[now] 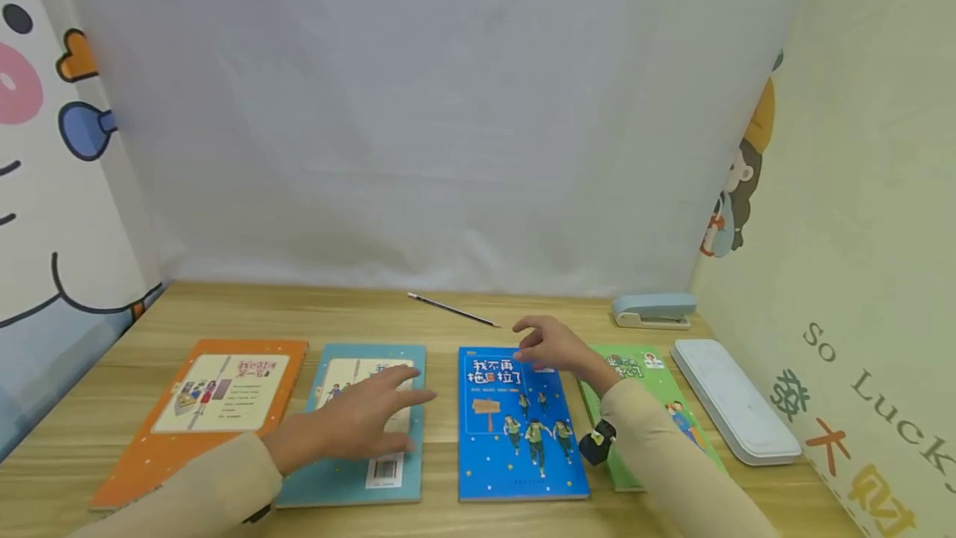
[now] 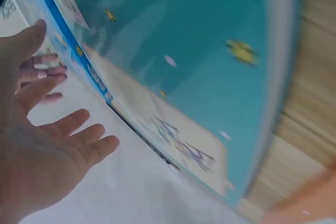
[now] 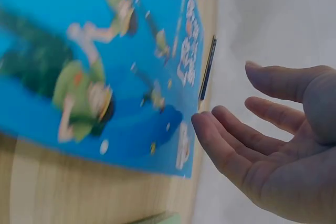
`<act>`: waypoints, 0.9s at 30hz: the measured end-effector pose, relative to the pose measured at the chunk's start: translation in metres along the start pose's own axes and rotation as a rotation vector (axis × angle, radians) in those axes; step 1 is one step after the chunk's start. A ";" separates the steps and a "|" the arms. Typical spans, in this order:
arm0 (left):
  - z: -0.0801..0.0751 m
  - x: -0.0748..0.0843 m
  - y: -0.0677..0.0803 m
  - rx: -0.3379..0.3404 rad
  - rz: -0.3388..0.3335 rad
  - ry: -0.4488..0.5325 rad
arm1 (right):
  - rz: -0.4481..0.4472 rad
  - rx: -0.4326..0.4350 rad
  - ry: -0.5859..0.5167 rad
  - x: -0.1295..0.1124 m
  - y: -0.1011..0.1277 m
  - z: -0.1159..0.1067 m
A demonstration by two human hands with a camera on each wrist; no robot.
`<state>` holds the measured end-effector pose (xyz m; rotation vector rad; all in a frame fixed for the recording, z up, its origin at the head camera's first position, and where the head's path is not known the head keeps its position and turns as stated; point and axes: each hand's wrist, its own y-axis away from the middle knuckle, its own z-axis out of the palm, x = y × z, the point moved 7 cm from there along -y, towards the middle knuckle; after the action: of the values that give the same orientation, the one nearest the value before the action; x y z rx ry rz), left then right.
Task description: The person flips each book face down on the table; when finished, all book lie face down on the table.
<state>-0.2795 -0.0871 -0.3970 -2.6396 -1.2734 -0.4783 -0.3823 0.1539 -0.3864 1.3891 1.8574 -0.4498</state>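
Wooden bench (image 1: 448,318): four paperback books lie flat in a row, none lifted; both hands hover with fingers spread and empty, left hand (image 1: 358,426) over the teal book (image 1: 351,476), right hand (image 1: 556,347) over the blue book (image 1: 515,447).

Probably a child's study corner at home or in a classroom: a light wooden desk (image 1: 448,314) holds 4 colourful picture books, a pale blue stapler (image 1: 653,310) and a white pencil case (image 1: 735,412), with cartoon-printed wall panels (image 1: 45,189) either side.
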 end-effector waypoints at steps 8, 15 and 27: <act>0.027 0.038 -0.022 -0.142 0.167 -0.090 | 0.023 0.112 0.135 0.015 0.003 -0.013; 0.042 0.051 -0.029 -0.210 0.209 -0.112 | 0.065 0.123 0.173 0.020 0.001 -0.013; 0.049 0.054 -0.032 -0.250 0.175 -0.098 | 0.140 0.087 0.205 0.032 -0.003 -0.013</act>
<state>-0.2629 -0.0140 -0.4235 -2.9832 -1.0543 -0.5163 -0.3940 0.1823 -0.4018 1.6654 1.9045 -0.3302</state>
